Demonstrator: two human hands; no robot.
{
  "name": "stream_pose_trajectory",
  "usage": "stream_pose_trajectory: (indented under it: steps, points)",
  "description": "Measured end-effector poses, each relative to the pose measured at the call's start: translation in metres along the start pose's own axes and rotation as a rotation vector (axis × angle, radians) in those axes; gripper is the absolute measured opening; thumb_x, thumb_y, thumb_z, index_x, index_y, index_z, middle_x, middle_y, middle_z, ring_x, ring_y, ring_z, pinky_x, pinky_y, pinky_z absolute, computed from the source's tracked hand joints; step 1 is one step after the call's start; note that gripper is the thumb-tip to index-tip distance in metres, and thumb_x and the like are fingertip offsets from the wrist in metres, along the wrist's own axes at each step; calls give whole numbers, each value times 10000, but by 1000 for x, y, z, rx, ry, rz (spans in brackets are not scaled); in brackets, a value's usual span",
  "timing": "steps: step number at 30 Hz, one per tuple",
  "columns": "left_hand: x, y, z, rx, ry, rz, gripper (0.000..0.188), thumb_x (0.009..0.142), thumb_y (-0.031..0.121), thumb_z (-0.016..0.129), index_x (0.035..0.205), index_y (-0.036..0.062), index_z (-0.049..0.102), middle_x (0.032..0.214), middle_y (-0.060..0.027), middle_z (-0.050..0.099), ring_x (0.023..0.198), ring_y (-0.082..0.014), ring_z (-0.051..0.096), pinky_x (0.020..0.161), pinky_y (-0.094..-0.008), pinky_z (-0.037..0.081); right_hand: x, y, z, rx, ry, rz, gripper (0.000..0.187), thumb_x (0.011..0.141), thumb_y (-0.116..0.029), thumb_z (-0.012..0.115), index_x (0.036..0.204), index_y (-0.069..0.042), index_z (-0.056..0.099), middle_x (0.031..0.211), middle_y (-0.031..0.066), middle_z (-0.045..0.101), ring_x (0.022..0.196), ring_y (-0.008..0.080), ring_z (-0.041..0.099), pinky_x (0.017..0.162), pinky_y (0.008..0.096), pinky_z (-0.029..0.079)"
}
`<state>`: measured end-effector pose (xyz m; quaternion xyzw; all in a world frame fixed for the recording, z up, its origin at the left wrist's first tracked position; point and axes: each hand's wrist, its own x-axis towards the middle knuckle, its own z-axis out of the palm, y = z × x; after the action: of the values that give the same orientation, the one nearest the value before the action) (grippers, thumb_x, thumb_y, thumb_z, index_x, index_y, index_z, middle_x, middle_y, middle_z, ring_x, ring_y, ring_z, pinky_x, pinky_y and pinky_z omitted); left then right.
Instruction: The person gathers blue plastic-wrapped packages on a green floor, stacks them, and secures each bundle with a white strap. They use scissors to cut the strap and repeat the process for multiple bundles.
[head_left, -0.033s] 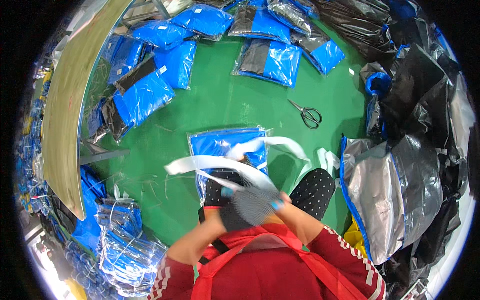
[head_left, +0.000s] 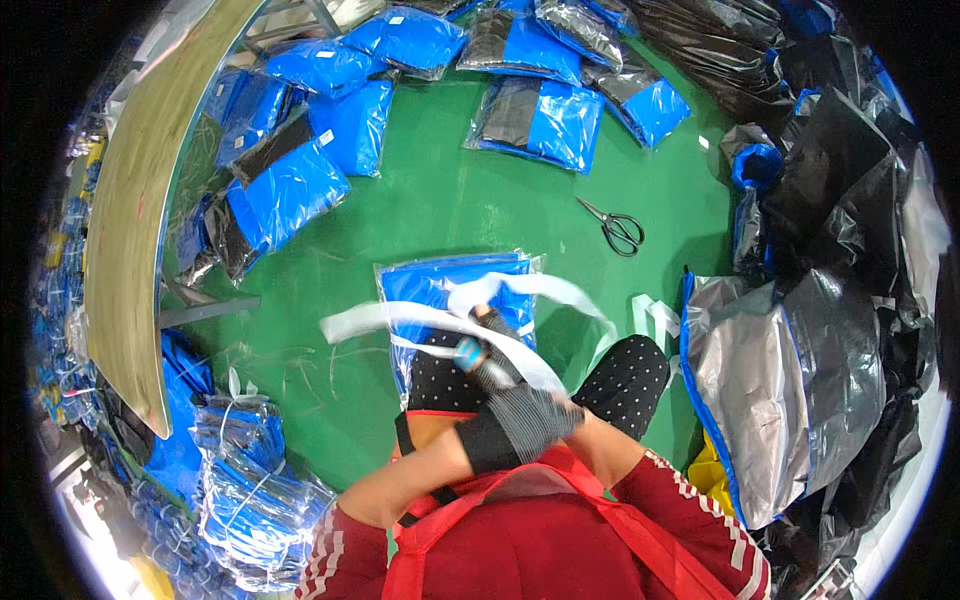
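Both hands, the grey-gloved left hand (head_left: 525, 420) over the mostly hidden right hand (head_left: 482, 352), are closing their grip on a long white plastic strip (head_left: 420, 320) at twelve o'clock above the blue garment in a clear bag (head_left: 440, 285), and the slack, blurred strip is likely slipping loose.
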<state>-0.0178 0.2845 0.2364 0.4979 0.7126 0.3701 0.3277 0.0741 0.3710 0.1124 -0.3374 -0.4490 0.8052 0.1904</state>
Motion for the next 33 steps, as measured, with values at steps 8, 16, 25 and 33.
stream_pose_trajectory:
  steps: [8,16,25,33]
  points:
    - [45,-81,52,-641,-12,-698,261,865,195,524,1058,20,539,1058,-96,588,988,-164,552,843,-304,448,6,-27,-26,127,45,66,308,846,-151,566,1130,-30,571,816,6,529,734,122,490,690,242,426]
    - [57,-99,51,-609,-260,-265,385,862,200,540,1202,26,490,1137,-101,546,1073,-183,500,920,-323,399,21,-41,-37,47,-219,151,407,893,-261,519,1267,-103,486,926,-4,528,824,82,504,741,241,419]
    - [-38,-36,10,-172,-888,-113,372,828,403,495,715,76,631,632,-149,590,583,-304,601,549,-378,476,68,-38,-217,986,-90,175,663,796,-376,601,1343,-105,343,1061,137,569,879,168,570,692,295,504]
    - [-100,-84,-4,473,-348,-122,165,811,222,591,706,95,595,589,-73,559,512,-282,551,449,-388,411,-236,-47,-390,-1119,107,1026,364,832,-329,558,1040,-35,610,939,109,635,835,196,602,757,308,485]
